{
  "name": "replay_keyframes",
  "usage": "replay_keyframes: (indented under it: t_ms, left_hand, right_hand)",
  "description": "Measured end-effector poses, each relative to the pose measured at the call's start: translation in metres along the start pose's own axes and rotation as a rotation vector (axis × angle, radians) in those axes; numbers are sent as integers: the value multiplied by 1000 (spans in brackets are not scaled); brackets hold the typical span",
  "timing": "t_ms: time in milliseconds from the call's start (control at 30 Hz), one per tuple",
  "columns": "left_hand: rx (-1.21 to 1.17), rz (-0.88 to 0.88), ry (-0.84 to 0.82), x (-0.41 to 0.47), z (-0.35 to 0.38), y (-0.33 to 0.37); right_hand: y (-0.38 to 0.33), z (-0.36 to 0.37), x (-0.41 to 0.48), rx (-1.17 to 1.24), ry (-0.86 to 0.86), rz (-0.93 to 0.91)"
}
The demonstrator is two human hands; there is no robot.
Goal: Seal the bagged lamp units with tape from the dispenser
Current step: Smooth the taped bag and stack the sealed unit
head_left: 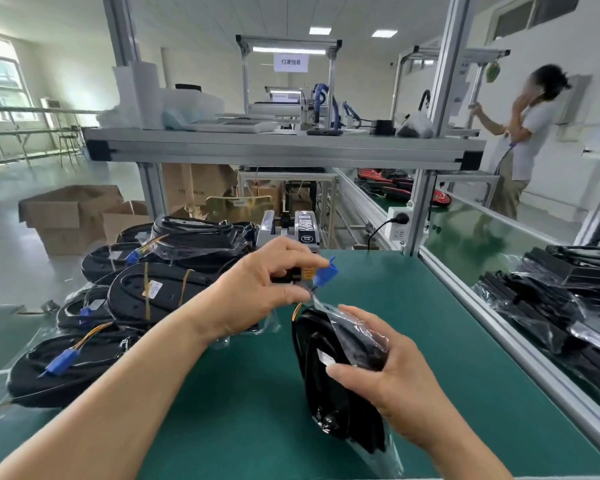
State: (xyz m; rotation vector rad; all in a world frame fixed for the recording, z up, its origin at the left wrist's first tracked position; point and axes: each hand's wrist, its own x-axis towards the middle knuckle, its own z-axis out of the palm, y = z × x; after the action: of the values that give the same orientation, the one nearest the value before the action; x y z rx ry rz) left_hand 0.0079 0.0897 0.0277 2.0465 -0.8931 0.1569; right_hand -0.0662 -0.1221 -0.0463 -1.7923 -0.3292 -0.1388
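Head view: I see my right hand (392, 375) gripping the bagged lamp unit (329, 403), left hand (253, 292) pinching its top end, just before the tape dispenser (303, 230).

A hanging white sign (291, 62) in the background carries four Chinese characters, too blurred to read. The label on the tape dispenser (305, 227) is illegible.

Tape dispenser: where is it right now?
Head view, centre: the tape dispenser stands at the far edge of the green mat behind the left hand, with stacked lamp units left of it and a white socket right.
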Motion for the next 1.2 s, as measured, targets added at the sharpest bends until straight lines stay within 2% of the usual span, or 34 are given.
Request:
replay_keyframes:
  t_ms: [133,333,467,600,667,733,800,867,967,1200]
  left_hand:
    - [15,83,-177,6,4,6]
    - [-90,83,-182,29,4,15]
    - [-79,47,-268,43,0,21]
    - [-23,9,-334,50,-7,24]
    - [-60,-9,-220,52,-17,16]
    - [-145,-114,63,52,-25,-3]
    - [-289,-366,411,53,-22,-33]
    - [-479,-673,614,55,-9,-66]
    - [-760,-943,667,61,16,-104]
    - [-919,-1146,666,97,39,-135]
  right_hand:
    - [1,-1,2,-16,13,-9]
    - [3,3,1,-149,-1,-26]
    - [5,7,-1,-277,-22,-38]
    - [15,12,1,-187,101,-12]
    - [21,9,5,-127,226,-9]
    - [26,3,12,-97,360,-32]
    - [29,-2,18,-67,461,-45]
    - [29,-1,23,-18,515,-36]
    - [34,5,28,42,533,-35]
    - [50,19,37,33,607,-54]
